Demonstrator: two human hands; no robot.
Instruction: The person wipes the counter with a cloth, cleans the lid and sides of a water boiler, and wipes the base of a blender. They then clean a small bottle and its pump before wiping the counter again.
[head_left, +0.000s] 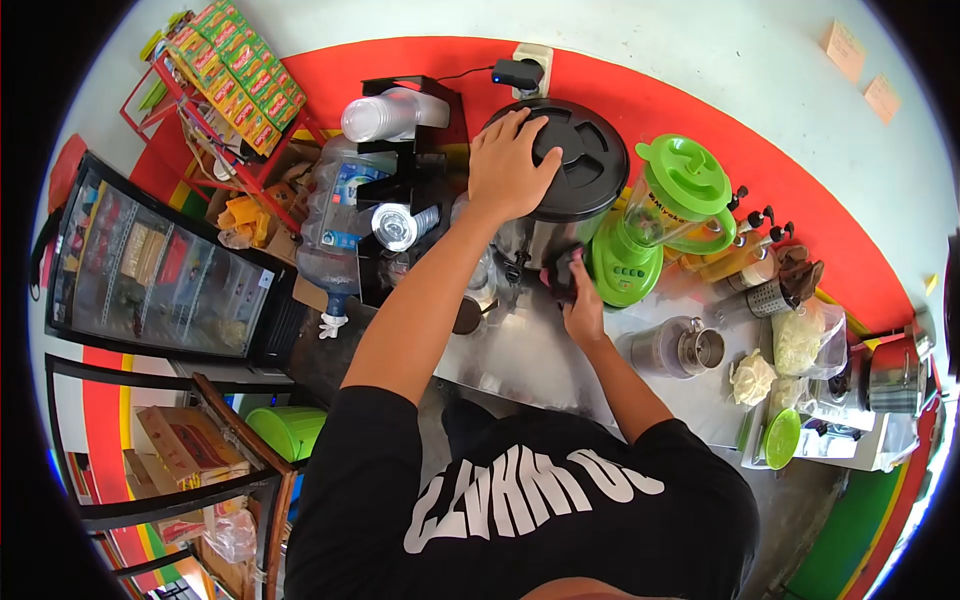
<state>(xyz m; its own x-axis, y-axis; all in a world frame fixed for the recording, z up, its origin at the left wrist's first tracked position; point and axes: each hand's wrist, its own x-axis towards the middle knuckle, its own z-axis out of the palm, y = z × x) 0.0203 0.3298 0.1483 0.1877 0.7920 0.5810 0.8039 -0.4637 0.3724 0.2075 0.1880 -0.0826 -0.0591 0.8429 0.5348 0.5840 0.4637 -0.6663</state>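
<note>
Black short-sleeved T-shirt (690, 510) with large white letters (513, 486) arching across its front; left hand (508, 172) and right hand (584, 312) bare.

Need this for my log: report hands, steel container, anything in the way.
Left hand spread on black lid of steel container. Right hand gripping dark cloth against container's side. Green blender close by, may crowd it.

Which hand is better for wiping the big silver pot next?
Probably the right hand: it holds what looks like a dark cloth beside the steel container, while the left hand is spread on its black lid.
</note>
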